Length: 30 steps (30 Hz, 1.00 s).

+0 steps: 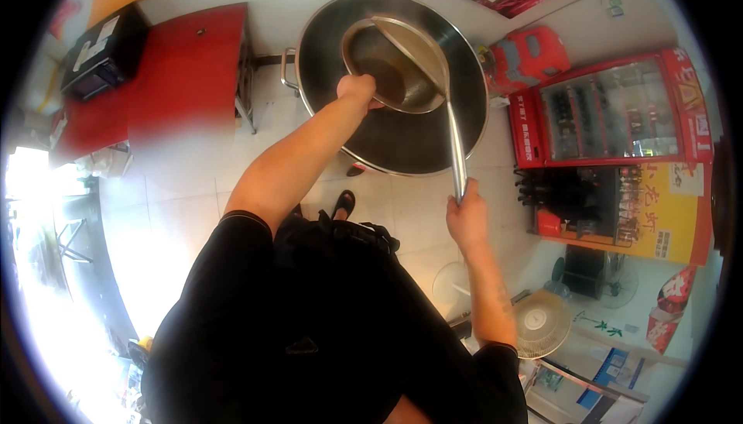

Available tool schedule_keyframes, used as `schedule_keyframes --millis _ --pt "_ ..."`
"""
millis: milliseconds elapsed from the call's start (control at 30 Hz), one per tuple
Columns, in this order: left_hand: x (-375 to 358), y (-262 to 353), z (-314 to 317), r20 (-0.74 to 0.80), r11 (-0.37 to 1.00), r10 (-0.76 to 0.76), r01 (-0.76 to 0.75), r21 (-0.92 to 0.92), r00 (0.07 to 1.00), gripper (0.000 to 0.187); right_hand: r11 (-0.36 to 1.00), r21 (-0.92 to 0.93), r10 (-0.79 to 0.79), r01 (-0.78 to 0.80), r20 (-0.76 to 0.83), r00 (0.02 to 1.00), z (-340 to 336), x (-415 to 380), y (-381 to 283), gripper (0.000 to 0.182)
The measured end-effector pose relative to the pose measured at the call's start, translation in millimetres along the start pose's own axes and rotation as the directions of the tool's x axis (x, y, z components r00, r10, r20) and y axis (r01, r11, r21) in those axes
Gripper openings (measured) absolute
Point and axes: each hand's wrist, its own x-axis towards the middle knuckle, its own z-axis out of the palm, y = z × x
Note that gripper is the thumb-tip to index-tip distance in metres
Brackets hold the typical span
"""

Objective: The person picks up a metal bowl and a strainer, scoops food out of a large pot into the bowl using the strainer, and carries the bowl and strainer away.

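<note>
A large round metal pot (395,141) with dark liquid or a dark inside stands in front of me. Over it, my left hand (359,89) grips the near left rim of a metal bowl (379,68), which has something brownish in it. My right hand (467,215) is closed around the long handle of a metal ladle (457,145). The ladle's wide head rests at or over the bowl's right side, tilted. Whether its head touches the bowl cannot be told.
A red table (186,68) with a black appliance (104,52) is at the left. On the right are a red object (530,58), a glass-fronted drinks fridge (607,110), a rack of bottles (584,203) and a fan (542,323).
</note>
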Motion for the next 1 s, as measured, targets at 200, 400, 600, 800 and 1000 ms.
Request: schedule_keyframes --millis 200,400,600,800,1000 --pt "-3 6 0 0.009 1.000 -0.013 0.013 0.021 1.000 0.029 0.999 0.034 0.002 -0.002 0.006 1.000 -10 -2 -13 0.040" --pt "6 5 4 0.006 1.000 0.003 -0.003 0.022 1.000 0.029 0.999 0.039 -0.025 0.024 0.030 0.999 -9 1 -9 0.038" --pt "0 14 3 0.012 1.000 0.008 -0.008 -0.004 1.000 0.030 1.000 0.014 -0.025 0.025 0.025 0.999 2 -2 -6 0.039" --pt "6 10 1 0.002 0.999 -0.013 0.013 0.033 1.000 0.028 0.997 0.069 0.038 -0.037 -0.013 0.999 6 -5 -3 0.036" --pt "4 10 0 -0.014 0.998 -0.033 0.034 0.061 0.999 0.029 0.999 0.036 0.020 -0.019 -0.008 1.000 1 -2 -1 0.038"
